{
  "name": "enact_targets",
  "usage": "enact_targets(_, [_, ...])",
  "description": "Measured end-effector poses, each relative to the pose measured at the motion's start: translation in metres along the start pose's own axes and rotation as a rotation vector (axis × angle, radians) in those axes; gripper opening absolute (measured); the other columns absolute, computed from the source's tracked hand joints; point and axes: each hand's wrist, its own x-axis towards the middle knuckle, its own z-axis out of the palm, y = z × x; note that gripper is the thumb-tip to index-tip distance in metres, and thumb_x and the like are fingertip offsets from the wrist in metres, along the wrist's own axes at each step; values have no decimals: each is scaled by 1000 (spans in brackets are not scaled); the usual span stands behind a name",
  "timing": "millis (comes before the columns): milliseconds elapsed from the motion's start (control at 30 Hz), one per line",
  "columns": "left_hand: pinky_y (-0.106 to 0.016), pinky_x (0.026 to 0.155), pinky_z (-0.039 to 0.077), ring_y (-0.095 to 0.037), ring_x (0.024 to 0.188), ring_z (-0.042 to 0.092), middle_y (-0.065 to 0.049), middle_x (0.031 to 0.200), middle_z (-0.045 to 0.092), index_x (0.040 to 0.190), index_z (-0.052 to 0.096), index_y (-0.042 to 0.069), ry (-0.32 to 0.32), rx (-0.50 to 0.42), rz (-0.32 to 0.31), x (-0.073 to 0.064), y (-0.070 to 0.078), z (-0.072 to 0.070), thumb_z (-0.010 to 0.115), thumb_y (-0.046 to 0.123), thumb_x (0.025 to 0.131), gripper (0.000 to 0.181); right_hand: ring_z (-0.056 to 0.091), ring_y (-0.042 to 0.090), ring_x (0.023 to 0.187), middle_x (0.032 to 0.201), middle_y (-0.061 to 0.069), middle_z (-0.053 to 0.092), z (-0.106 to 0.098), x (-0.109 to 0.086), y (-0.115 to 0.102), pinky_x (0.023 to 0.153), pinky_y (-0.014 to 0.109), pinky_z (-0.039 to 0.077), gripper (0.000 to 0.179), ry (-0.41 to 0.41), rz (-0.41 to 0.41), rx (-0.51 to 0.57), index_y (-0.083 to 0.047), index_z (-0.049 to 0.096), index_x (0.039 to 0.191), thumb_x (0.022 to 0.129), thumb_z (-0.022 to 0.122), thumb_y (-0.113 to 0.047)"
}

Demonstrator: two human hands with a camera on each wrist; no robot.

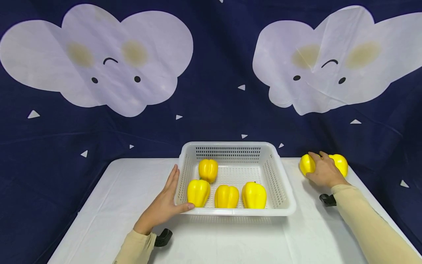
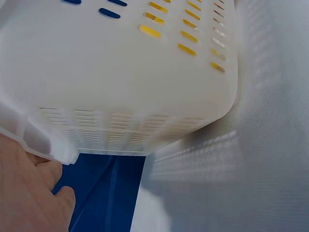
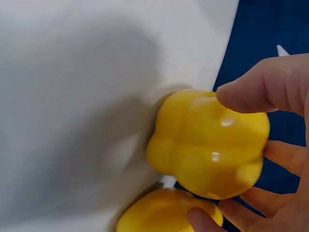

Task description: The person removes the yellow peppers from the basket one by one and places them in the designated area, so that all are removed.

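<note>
A white plastic basket with slotted walls stands on the table, several yellow bell peppers inside it. At its front left corner, my left hand rests with straight fingers along the left side and the thumb on the front rim. The left wrist view shows that hand against the rim, beside the basket's outer wall. To the right of the basket, my right hand grips a yellow bell pepper between thumb and fingers. Another bell pepper lies right beside it, a fingertip overlapping it in the right wrist view.
The table has a white cover, and its back edge runs just behind the basket. A dark blue cloth with white clouds hangs behind it. Black wrist mounts sit at both sleeves.
</note>
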Motion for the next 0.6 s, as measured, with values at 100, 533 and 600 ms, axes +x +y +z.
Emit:
enact_targets(100, [-65,113,22,-41,152,3,-10,168,-12,159,0,-1,-1,3,-2,0,0,0,82,41,81,122,20,68,131,149,46,12,-5,-3,-3,98,81,27,86,26,1,28,8,28,150,81,71,-19])
enact_targets(533, [-65,113,22,-41,152,3,-11,167,-12,159,0,-3,-6,6,-4,0,2,-1,82,42,82,121,22,62,136,151,42,20,-25,-19,-27,101,78,26,75,195,-73,124,6,37,148,86,71,-18])
enact_targets(600, [-65,113,21,-41,152,2,-11,167,-12,159,0,-3,-8,3,-7,0,2,-1,82,42,82,121,23,61,136,151,41,21,-27,-21,-34,100,78,27,73,210,-83,138,6,38,147,87,71,-19])
